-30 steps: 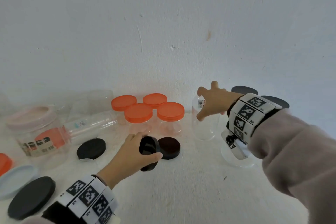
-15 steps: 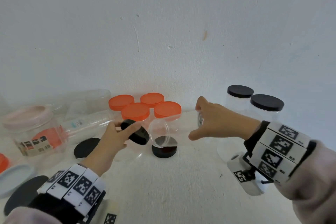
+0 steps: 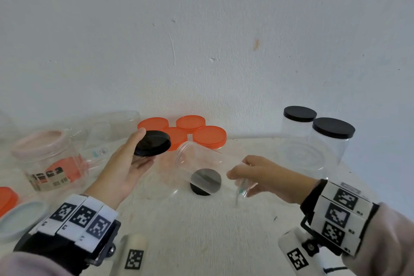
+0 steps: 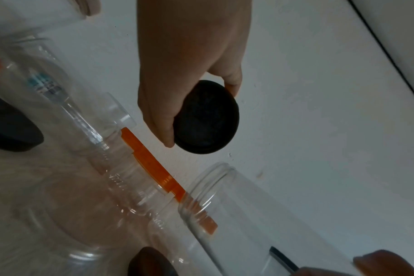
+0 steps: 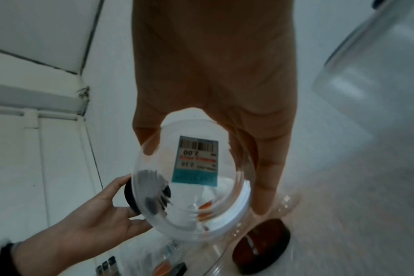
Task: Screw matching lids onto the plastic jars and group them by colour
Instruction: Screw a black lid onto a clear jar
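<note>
Bare tabletop (image 3: 201,231) open in front, orange-lidded jars (image 3: 209,136) blocking behind, black-lidded jars (image 3: 331,139) crowding right

Left hand (image 3: 125,168) raised palm-up, fingers pinching; right hand (image 3: 266,177) reaches forward, fingers curled in a grip.

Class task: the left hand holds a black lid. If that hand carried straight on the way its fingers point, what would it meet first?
Probably the orange-lidded jars just beyond the left hand and its black lid; depth is unclear.
</note>
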`<action>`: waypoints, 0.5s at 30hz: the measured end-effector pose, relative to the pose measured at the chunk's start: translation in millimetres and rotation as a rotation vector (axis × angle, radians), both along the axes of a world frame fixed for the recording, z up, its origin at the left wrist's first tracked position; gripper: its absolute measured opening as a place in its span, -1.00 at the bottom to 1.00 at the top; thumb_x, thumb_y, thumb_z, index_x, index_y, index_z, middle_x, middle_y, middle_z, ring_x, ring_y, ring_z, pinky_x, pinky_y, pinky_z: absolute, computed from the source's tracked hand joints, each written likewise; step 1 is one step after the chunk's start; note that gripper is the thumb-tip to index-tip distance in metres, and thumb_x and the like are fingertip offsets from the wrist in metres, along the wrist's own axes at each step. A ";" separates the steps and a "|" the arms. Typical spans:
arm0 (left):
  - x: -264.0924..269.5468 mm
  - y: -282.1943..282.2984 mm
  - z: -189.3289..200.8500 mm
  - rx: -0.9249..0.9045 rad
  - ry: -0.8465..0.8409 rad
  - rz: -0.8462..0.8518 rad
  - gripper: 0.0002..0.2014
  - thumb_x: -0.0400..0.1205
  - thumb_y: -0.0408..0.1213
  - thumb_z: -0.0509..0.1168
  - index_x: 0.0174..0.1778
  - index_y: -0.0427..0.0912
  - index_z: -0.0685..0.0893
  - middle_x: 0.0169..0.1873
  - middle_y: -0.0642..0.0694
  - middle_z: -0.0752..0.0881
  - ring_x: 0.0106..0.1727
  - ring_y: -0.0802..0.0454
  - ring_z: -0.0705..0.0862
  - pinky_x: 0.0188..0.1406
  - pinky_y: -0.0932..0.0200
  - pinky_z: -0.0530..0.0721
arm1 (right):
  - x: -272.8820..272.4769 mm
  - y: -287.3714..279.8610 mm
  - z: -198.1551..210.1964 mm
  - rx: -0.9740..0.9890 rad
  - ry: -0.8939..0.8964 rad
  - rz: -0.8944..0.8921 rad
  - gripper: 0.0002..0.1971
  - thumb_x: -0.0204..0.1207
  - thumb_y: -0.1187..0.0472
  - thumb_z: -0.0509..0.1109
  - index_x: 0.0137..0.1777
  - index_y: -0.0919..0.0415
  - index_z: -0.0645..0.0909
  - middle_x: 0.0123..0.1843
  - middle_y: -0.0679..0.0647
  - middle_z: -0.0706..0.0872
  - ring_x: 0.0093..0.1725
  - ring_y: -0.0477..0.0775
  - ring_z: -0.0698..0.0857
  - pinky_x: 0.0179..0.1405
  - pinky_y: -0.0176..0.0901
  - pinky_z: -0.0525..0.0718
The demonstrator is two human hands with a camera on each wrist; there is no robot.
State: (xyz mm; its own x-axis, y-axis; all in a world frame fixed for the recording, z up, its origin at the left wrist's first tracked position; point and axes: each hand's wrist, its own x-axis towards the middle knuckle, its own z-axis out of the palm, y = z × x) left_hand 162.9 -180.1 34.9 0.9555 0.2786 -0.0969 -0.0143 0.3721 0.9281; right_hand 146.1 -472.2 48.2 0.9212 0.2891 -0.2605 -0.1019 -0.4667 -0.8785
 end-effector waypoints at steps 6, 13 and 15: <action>-0.2 -8.8 5.6 -0.079 -0.041 -0.017 -0.42 0.19 0.03 0.56 0.09 -0.11 0.68 0.10 -0.20 0.76 0.11 -0.07 0.78 0.01 0.11 0.71 | -8.0 7.8 -10.6 0.161 0.235 0.124 -0.38 0.21 0.11 0.57 0.28 0.22 0.50 0.10 0.14 0.64 -0.03 0.03 0.69 0.09 -0.06 0.75; -3.1 -19.0 10.1 -0.065 -0.045 -0.042 -0.59 0.38 0.01 0.50 0.08 -0.09 0.69 0.09 -0.18 0.75 0.12 -0.07 0.75 -0.04 0.12 0.71 | -6.1 22.2 -26.9 0.017 0.130 0.193 -0.32 0.32 0.23 0.63 0.41 0.08 0.40 0.08 0.06 0.54 0.07 0.02 0.60 0.31 -0.09 0.59; -4.7 -21.9 10.8 -0.025 -0.038 -0.062 -0.68 0.48 0.00 0.45 0.07 -0.08 0.70 0.08 -0.15 0.75 0.11 -0.06 0.76 -0.07 0.14 0.70 | -3.5 25.4 -31.1 -0.069 0.074 0.218 -0.30 0.30 0.20 0.67 0.39 0.09 0.39 0.15 0.07 0.56 0.10 0.02 0.60 0.20 -0.16 0.60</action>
